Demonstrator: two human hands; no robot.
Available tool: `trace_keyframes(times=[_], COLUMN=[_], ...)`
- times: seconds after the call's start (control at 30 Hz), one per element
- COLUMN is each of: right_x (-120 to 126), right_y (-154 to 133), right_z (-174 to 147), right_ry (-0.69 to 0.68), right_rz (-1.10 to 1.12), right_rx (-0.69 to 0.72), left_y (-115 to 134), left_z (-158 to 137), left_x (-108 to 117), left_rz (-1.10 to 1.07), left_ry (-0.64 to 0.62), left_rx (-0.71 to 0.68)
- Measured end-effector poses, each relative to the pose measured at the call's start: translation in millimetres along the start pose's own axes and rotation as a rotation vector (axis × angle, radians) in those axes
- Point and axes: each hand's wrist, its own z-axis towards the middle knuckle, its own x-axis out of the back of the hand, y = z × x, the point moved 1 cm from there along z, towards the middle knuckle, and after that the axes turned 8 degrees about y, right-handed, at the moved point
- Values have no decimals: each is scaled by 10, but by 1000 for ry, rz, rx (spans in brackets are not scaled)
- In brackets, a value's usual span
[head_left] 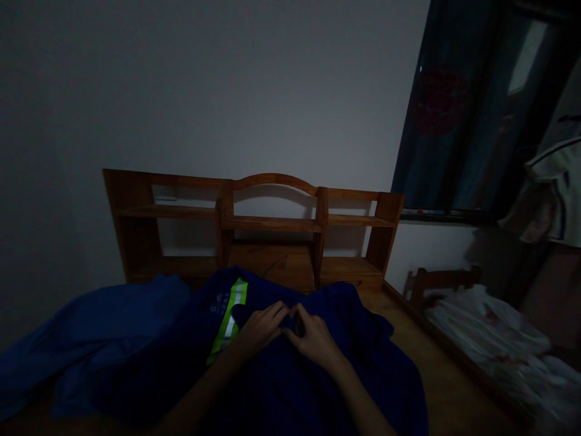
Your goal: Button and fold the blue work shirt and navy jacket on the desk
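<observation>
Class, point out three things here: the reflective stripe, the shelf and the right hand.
Stripe [229,326], head view: silver band, lower half.
Shelf [275,224], head view: middle section's board.
Right hand [315,336], head view: back of the hand.

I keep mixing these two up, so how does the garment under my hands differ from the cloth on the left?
The garment is deep, dark blue; the cloth is a lighter blue. The garment has a yellow-green and silver stripe; none shows on the cloth. Your left hand and right hand are at the garment, away from the cloth. Both are rumpled blue fabric.
</observation>
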Motion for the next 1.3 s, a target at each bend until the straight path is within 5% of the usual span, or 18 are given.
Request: trace_keyframes(times=[0.33, 0.53, 1.07, 1.3], right_x=[-75, -112, -41, -48], right_y=[379, 424, 281, 274], right_z=[97, 106, 93, 65], right_ry=[-32, 5, 118, 64], right_rz=[428, 508, 300, 108], right_rx=[-214, -210, -152, -67], left_y=[24, 34, 21, 23], left_z=[3, 18, 14, -23], left_x=[-37, -7, 29, -104], left_rz=[-175, -212, -27, 73], left_ry=[2, 57, 103, 133], left_rx=[109, 98, 34, 67])
